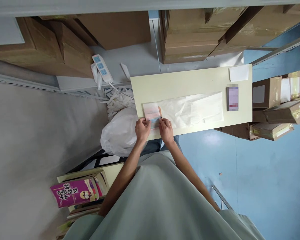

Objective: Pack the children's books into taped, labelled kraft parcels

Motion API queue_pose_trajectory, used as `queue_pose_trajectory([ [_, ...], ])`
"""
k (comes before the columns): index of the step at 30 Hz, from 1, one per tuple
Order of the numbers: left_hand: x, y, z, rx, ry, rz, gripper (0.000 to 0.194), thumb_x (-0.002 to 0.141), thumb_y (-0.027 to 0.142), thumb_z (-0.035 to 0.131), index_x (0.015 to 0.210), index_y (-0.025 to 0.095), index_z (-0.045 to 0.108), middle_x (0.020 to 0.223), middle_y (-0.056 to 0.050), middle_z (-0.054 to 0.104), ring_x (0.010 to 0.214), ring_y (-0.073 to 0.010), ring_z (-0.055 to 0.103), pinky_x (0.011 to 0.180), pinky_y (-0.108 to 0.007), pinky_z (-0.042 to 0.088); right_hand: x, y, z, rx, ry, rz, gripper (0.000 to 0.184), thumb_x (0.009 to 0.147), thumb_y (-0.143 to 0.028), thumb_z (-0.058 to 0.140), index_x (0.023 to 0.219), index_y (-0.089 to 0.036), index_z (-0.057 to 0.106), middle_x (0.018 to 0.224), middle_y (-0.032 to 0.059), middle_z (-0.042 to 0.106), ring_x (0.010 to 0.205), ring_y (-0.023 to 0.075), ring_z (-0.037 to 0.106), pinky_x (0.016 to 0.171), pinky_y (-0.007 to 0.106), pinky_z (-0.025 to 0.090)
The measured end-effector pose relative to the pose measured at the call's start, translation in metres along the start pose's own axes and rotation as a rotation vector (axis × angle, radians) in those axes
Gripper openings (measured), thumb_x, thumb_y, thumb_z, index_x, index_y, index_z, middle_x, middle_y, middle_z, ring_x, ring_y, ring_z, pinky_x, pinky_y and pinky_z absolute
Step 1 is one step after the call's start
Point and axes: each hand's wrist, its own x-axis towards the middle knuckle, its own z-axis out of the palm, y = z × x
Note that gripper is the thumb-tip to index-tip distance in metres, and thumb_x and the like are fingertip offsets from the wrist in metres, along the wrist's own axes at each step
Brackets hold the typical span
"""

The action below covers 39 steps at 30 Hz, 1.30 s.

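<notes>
Both hands are down at the near left corner of the table (175, 83), working on a small pink-and-blue packet (153, 117) that lies there. Left hand (142, 129) is on its left edge, fingers curled in, thumb and fingertip nearly together with the edge pinched between them. Right hand (166, 130) is doing pretty much the same on the right edge, fingers bent, tips closed on it. The print's too small to read, but a bit of orange shows along the right side.

Just right of the packet there's a long, wrinkly, see-through film (190, 110) lying flat. Further right sits something purple (233, 98), blurred out so no clue what it is, with a white paper (239, 73) behind it at the far corner.

Left of the table: a white plastic bag (120, 133), a heap of white scraps (118, 100) behind it, and a power strip (102, 68) up on the shelf (137, 53) near the boxes (187, 36). Down by the left elbow there's a purple book (73, 192) on a pile.
</notes>
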Motion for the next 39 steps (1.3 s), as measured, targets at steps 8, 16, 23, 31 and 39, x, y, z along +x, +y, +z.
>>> queue_pose_trajectory([
  [8, -0.022, 0.039, -0.004, -0.207, -0.05, 0.132, 0.019, 0.093, 0.035, 0.072, 0.102, 0.023, 0.061, 0.088, -0.002, 0.074, 0.081, -0.0192, 0.072, 0.078, -0.029, 0.055, 0.012, 0.01, -0.025, 0.175, -0.01, 0.035, 0.035, 0.102, -0.023, 0.057, 0.132, -0.019, 0.074, 0.119, 0.0144, 0.074, 0.112, 0.0313, 0.064, 0.108, 0.049, 0.052],
  [16, -0.037, 0.094, 0.045, -0.258, -0.095, 0.203, 0.027, 0.092, 0.028, 0.076, 0.103, 0.025, 0.051, 0.086, -0.002, 0.071, 0.078, -0.0196, 0.072, 0.076, -0.031, 0.055, 0.01, 0.031, -0.075, 0.601, 0.041, 0.271, 0.036, 0.107, -0.048, 0.056, 0.119, -0.022, 0.078, 0.12, 0.0101, 0.081, 0.11, 0.0253, 0.075, 0.097, 0.04, 0.061],
  [23, -0.025, 0.116, 0.121, -0.073, -0.067, 0.134, 0.026, 0.092, 0.013, 0.07, 0.105, 0.025, 0.051, 0.096, -0.007, 0.072, 0.095, -0.0274, 0.073, 0.086, -0.04, 0.055, 0.002, 0.048, -0.105, 0.406, 0.187, 0.311, 0.03, 0.106, -0.041, 0.055, 0.116, -0.022, 0.076, 0.115, 0.012, 0.077, 0.098, 0.0248, 0.074, 0.09, 0.041, 0.062],
  [31, -0.024, 0.105, 0.121, -0.047, -0.082, 0.234, 0.025, 0.096, 0.024, 0.071, 0.117, 0.022, 0.057, 0.114, -0.012, 0.07, 0.103, -0.0275, 0.072, 0.093, -0.041, 0.057, 0.011, 0.072, -0.102, 0.186, 0.05, 0.251, 0.025, 0.105, -0.031, 0.056, 0.119, -0.021, 0.075, 0.111, 0.012, 0.076, 0.103, 0.0278, 0.07, 0.095, 0.043, 0.057],
  [39, -0.021, 0.058, 0.069, -0.019, 0.067, 0.029, 0.025, 0.091, 0.029, 0.069, 0.114, 0.023, 0.061, 0.111, -0.01, 0.074, 0.084, -0.0208, 0.072, 0.087, -0.036, 0.059, 0.024, 0.083, -0.097, 0.125, -0.059, 0.194, 0.025, 0.107, -0.025, 0.053, 0.116, -0.024, 0.077, 0.109, 0.0096, 0.073, 0.109, 0.0269, 0.065, 0.097, 0.038, 0.055],
])
